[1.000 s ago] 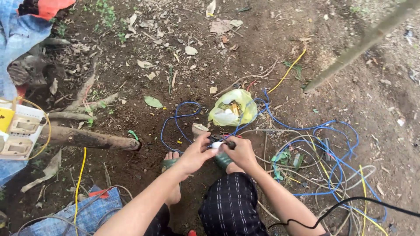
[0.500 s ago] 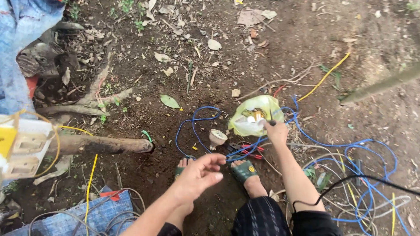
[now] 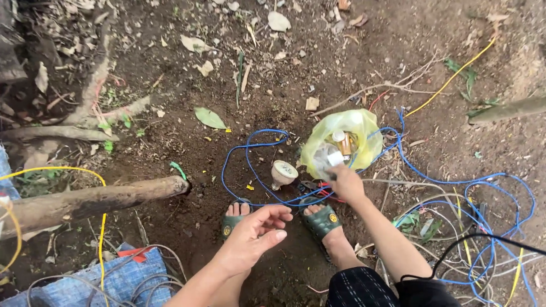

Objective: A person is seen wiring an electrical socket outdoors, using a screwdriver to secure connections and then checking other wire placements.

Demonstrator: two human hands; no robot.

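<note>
The bulb [image 3: 282,172] lies just left of the bag [image 3: 364,128]. The log [image 3: 91,200] lies well left of the bag, and the wire tangle [image 3: 472,227] to the bag's right. Both sandalled feet [image 3: 321,219] rest nearer than the bag.

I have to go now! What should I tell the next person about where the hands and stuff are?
Left hand: open, palm up, empty, hovering above the feet in green sandals.
Right hand: reaching into the mouth of the yellow-green plastic bag, touching a small white item; whether its grip is closed cannot be told.
A bulb-shaped lamp lies on the dirt left of the bag, inside a loop of blue wire.
More blue and yellow wires are tangled at the right.
</note>
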